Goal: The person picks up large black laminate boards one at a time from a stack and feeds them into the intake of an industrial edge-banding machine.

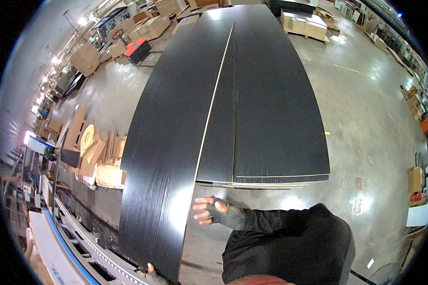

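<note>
Where two hands (214,209) meet: one panel (171,156).

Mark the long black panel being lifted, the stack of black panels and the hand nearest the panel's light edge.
long black panel (171,142), head view, middle of its dark face.
stack of black panels (276,109), head view, top sheet's face.
right hand (214,210), head view, middle of the gloved palm.

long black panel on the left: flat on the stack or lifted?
Lifted and tilted: the long black panel shows its pale edge above the stack of black panels; left hand at its near end.
</note>
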`<state>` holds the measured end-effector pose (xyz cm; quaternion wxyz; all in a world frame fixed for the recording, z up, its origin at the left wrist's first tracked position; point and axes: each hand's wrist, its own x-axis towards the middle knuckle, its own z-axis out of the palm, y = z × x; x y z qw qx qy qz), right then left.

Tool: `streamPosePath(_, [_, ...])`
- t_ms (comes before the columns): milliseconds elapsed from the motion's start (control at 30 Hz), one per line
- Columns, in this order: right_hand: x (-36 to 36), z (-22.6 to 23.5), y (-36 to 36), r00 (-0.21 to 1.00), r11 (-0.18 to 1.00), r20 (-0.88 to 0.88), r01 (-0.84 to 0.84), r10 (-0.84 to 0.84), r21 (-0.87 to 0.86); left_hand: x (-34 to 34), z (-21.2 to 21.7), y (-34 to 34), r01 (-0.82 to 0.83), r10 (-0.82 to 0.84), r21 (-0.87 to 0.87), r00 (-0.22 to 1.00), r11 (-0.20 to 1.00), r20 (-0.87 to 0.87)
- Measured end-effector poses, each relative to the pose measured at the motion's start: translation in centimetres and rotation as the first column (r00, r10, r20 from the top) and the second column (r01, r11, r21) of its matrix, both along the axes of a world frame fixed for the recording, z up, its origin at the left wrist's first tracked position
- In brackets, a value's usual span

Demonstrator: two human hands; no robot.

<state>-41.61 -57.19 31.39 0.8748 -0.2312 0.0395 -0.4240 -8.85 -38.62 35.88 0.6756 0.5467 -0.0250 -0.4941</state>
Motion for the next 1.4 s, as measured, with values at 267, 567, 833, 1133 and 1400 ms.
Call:
streamPosePath(267, [5.0, 0.9, 0.6, 0.903, 0.988, -0.414, -0.060, 0.116, 0.146, -1.9, -2.3, 5.1, -0.235, 0.213, 0.103, 0.959, 0.967, 0.187])
streamPosePath(567, [10.3, -0.6, 4.0, 0.879, 0.986, -0.477, 0.089, -0.013, 0.138, -7.7, -7.6, 9.0, 0.030, 0.051, -0.171, 0.892, 0.985, 0.449])
streamPosePath(833, [12.9, -4.3, 12.0, 0.938, 0.921, -0.093, -0.305, 0.335, 0.243, -8.8, -5.6, 9.8, -0.210, 0.243, -0.598, 0.970, 0.774, -0.027])
streamPosePath(1133, [7.2, -3.8, 4.8, 0.709, 0.891, -0.642, 0.446, -0.292, 0.088, -4.3, 1.4, 19.1, -0.610, 0.674, -0.346, 0.732, 0.713, 0.097])
streamPosePath(1400, [5.5, 3.5, 0.9, 0.761, 0.912, -0.528, 0.404, -0.377, -0.070, -0.8, -0.3, 33.1, -0.846, 0.908, -0.412, 0.408, 0.339, -0.092])
